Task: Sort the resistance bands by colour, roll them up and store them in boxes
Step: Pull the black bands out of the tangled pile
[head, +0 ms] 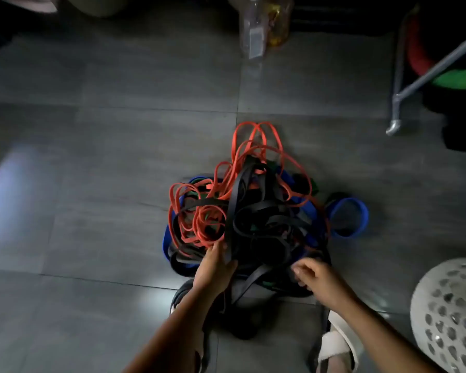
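A tangled heap of resistance bands lies on the grey tiled floor. Thin red bands [228, 195] loop over its top and left, wide black bands [256, 219] fill the middle, and blue bands [349, 216] show at the edges, one curled as a loop at the right. A bit of green band peeks through. My left hand [215, 267] reaches into the near left of the heap, its fingers among the black and red bands. Over the heap's near right edge my right hand [316, 277] has its fingers curled around a black band.
A white perforated basket [449, 316] stands at the lower right. A metal frame leg [396, 122] and red and green rolled items [457, 78] are at the upper right. A clear plastic bottle [254, 30] stands at the back. My sandalled foot [336, 343] is below the heap.
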Demonstrator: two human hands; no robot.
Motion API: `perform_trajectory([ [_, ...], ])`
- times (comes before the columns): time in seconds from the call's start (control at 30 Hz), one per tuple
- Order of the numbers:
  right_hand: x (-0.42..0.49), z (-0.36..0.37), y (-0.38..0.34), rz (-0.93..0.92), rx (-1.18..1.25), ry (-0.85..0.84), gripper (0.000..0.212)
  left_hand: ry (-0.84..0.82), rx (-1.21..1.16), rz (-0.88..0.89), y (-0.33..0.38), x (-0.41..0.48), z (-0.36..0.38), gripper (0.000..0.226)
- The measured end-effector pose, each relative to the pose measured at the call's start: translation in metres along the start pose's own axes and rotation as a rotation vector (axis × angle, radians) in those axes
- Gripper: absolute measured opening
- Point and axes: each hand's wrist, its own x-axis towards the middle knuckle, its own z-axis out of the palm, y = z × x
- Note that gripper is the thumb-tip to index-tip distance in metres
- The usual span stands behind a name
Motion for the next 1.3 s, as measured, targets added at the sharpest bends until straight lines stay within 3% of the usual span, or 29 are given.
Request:
perform_trajectory([
  [0.13,0.062,0.004,0.010,-0.048,-0.059,0.020,0.010,0.269,-0.016,-0.043,0.006,0.051,0.015,0.063],
  [0.23,0.104,0.011,0.013,-0.097,-0.096,0.019,0.017,0.314,0.062,-0.040,0.002,0.090,0.031,0.075],
  [0.43,0.164,0.009,-0.003,-0.264,-0.127,0.150,0.015,0.404,0.140,0.087,-0.001,0.122,0.033,0.043],
  [0.57,0.173,-0.007,-0.006,-0.296,-0.171,0.215,0.015,0.442,0.009,0.260,0.001,0.124,0.017,0.035],
  [0.67,0.168,-0.009,-0.007,-0.312,-0.182,0.215,0.018,0.410,-0.176,0.265,0.007,0.116,0.009,0.041],
  [0.8,0.150,-0.004,-0.001,-0.313,-0.161,0.255,0.009,0.280,-0.420,0.170,0.014,0.102,0.016,0.031],
  [0.9,0.123,-0.007,-0.011,-0.366,-0.155,0.325,0.013,0.134,-0.383,0.208,0.025,0.072,0.021,0.027],
  [1.0,0.081,-0.012,-0.034,-0.589,-0.221,0.412,0.036,-0.051,-0.351,0.332,0.037,0.025,0.016,0.029],
  [1.07,0.049,-0.013,-0.049,-0.720,-0.267,0.388,0.033,-0.151,-0.307,0.411,0.045,-0.010,0.011,0.031],
  [1.17,-0.005,-0.006,-0.063,-0.634,-0.235,0.296,0.026,-0.146,-0.328,0.509,0.055,-0.062,0.000,0.039],
  [1.23,-0.044,-0.002,-0.069,-0.524,-0.067,0.235,0.035,-0.097,-0.346,0.569,0.057,-0.096,-0.008,0.041],
  [1.3,-0.081,0.003,-0.071,-0.540,0.050,0.177,0.042,-0.051,-0.396,0.620,0.055,-0.128,-0.014,0.040],
])
